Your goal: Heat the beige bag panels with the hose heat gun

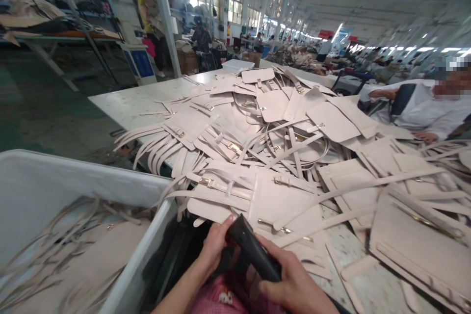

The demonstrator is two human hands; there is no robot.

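Observation:
A dark, smooth, elongated black object (pixel 253 250) slants between my hands, close to my body; its exact kind I cannot make out. My left hand (pixel 215 243) grips its upper end with the thumb along the edge. Lower down, my right hand (pixel 290 274) is wrapped round its other end. Just beyond both hands lies a beige bag piece (pixel 283 201) with straps and gold-coloured buckles, on the near edge of a large pile of similar pieces (pixel 206 125).
A white plastic bin (pixel 143 250) at my left holds beige strapped pieces (pixel 91 255). The pale worktable (pixel 128 100) carries the pile. Across it on the right sits a person (pixel 419 108) in white, one hand at the table. Another person (pixel 152 14) stands at the back left.

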